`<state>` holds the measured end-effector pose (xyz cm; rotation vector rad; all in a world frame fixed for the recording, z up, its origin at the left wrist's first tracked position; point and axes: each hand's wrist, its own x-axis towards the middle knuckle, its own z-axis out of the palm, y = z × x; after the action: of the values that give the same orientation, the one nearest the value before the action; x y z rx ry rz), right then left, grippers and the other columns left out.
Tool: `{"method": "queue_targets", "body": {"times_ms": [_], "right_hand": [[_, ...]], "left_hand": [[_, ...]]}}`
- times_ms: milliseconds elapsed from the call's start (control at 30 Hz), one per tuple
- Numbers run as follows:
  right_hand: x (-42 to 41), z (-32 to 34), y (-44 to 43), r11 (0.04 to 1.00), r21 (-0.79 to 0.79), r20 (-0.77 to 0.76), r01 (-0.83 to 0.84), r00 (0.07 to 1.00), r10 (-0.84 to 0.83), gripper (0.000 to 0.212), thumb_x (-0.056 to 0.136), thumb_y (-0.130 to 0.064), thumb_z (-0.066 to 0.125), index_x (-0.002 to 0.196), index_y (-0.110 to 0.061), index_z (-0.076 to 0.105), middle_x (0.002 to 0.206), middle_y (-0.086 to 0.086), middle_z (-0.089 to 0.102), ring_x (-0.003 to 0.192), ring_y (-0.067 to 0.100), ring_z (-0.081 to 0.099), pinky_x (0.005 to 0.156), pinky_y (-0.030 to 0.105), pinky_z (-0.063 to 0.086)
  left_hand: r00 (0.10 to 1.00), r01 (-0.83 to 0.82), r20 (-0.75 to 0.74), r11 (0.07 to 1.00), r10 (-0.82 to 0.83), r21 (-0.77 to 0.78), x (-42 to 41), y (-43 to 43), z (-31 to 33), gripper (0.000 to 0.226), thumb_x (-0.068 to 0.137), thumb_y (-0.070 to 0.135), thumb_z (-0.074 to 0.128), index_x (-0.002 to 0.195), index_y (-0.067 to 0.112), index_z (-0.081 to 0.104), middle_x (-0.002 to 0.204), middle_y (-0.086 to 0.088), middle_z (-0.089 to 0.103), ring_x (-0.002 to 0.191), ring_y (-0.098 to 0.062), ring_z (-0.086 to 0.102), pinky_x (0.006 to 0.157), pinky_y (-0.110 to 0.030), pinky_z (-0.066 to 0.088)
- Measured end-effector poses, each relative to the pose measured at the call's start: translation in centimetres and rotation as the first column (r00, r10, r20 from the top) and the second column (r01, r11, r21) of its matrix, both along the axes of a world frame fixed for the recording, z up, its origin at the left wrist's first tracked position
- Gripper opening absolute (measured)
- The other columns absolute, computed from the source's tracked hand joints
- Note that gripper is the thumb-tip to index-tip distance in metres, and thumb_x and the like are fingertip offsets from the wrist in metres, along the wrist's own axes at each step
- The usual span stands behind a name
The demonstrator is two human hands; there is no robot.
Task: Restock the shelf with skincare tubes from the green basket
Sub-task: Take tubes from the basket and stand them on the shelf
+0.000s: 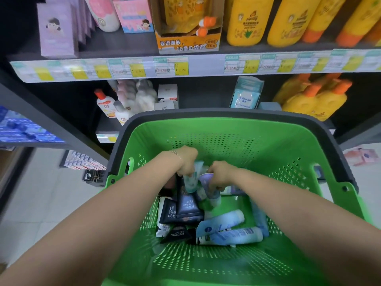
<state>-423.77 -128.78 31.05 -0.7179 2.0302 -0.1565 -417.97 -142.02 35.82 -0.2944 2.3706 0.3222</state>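
Both my arms reach down into the green basket [226, 139], which has a dark grey rim. My left hand [186, 159] grips a pale teal tube [191, 180] near the basket's middle. Just right of it, my right hand [219, 175] holds a lavender tube [208, 183]. Below them lie several more tubes: dark navy tubes [185, 205] at the left and light blue tubes [224, 228] toward the right. The shelf [206, 65] stands behind the basket.
The upper shelf carries lilac boxes [57, 32], a pink box, an orange display carton [188, 38] and yellow bottles [247, 21]. A lower shelf holds small white bottles [105, 104], wipe packs [245, 96] and yellow bottles [309, 100]. Pale floor tiles lie at left.
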Motion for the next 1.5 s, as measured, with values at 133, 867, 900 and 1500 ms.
{"method": "queue_targets", "body": {"times_ms": [133, 867, 900, 1500], "right_hand": [[-1.5, 3.2, 0.6, 0.994, -0.095, 0.015, 0.057, 0.998, -0.056, 0.025, 0.065, -0.006, 0.084, 0.071, -0.01, 0.06, 0.057, 0.003, 0.064, 0.051, 0.015, 0.063, 0.054, 0.024, 0.053], [-2.7, 21.7, 2.9, 0.64, -0.747, -0.03, 0.179, 0.953, -0.301, 0.024, 0.067, -0.01, 0.086, 0.072, 0.002, 0.066, 0.056, 0.002, 0.062, 0.046, 0.006, 0.053, 0.048, 0.02, 0.044], [-2.7, 22.5, 2.9, 0.61, -0.767, -0.001, 0.198, 0.951, -0.309, 0.024, 0.068, -0.011, 0.085, 0.075, 0.003, 0.067, 0.057, 0.005, 0.063, 0.047, 0.008, 0.052, 0.048, 0.02, 0.043], [-2.6, 37.0, 1.3, 0.307, -0.948, -0.028, 0.082, 0.941, -0.338, 0.036, 0.076, -0.016, 0.078, 0.105, -0.01, 0.056, 0.084, 0.002, 0.075, 0.079, 0.017, 0.07, 0.059, 0.027, 0.056]], "left_hand": [[0.997, -0.036, -0.065, 0.999, 0.036, -0.009, 0.1, -0.5, 2.4, 0.048, 0.08, 0.019, 0.074, 0.12, 0.002, 0.055, 0.117, -0.014, 0.062, 0.103, -0.03, 0.06, 0.087, -0.036, 0.051], [0.628, -0.145, -0.547, 0.773, 0.554, 0.617, 3.2, -2.9, 20.5, 0.017, 0.075, 0.006, 0.078, 0.088, 0.002, 0.067, 0.078, -0.012, 0.069, 0.063, -0.012, 0.058, 0.061, -0.028, 0.051], [0.608, -0.14, -0.538, 0.745, 0.584, 0.652, 3.3, -2.8, 21.3, 0.02, 0.075, 0.004, 0.076, 0.093, 0.0, 0.068, 0.081, -0.013, 0.07, 0.065, -0.012, 0.06, 0.06, -0.025, 0.052], [0.246, 0.025, -0.638, 0.654, 0.729, 0.756, 4.0, -4.0, 33.3, 0.022, 0.078, 0.012, 0.075, 0.1, 0.009, 0.072, 0.093, -0.005, 0.074, 0.061, -0.003, 0.061, 0.056, -0.017, 0.046]]}}
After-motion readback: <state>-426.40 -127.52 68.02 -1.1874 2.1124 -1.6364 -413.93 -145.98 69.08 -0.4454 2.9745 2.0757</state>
